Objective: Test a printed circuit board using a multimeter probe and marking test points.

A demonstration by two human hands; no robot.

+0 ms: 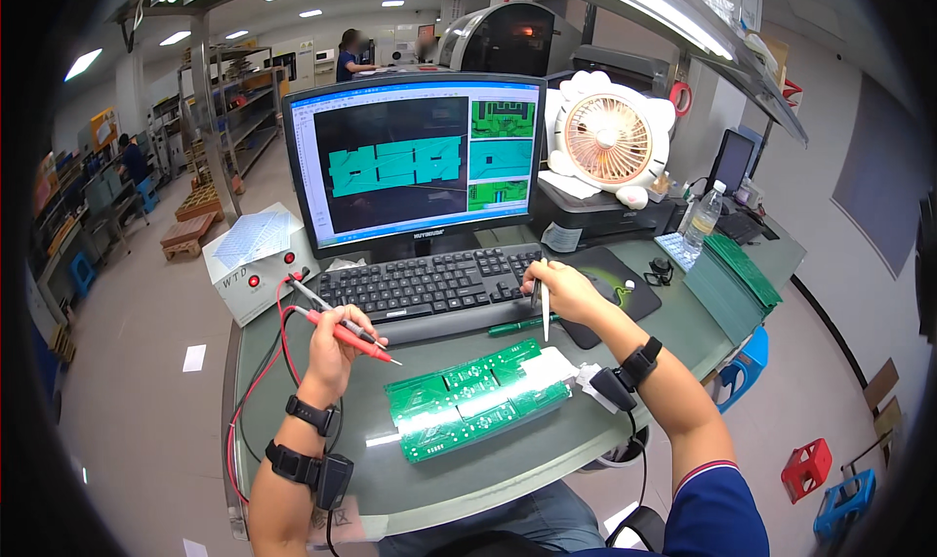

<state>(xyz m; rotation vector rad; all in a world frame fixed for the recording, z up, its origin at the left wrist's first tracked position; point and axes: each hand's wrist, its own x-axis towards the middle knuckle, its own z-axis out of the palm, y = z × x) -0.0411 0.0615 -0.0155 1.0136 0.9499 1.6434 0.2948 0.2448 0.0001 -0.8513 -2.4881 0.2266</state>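
Observation:
My left hand [332,347] is closed round two test probes, a red probe [342,334] and a black probe [332,308]. Their metal tips point right, just above the far left of a green circuit board panel [468,415]. That panel lies at a slant on the desk in front of me. Over its right end rests a white piece [551,367], perhaps paper. My right hand [566,288] pinches a slim dark-and-white pointed tool [546,318], tip down, between the keyboard and the panel; I cannot tell its exact kind.
Behind stand a monitor [390,181] showing a board layout, a keyboard [429,284] and a white fan [607,137]. A white tester box [256,264] is at left, its leads running to the probes. Right are a mouse pad [595,269], a bottle [701,220] and green boards [732,284].

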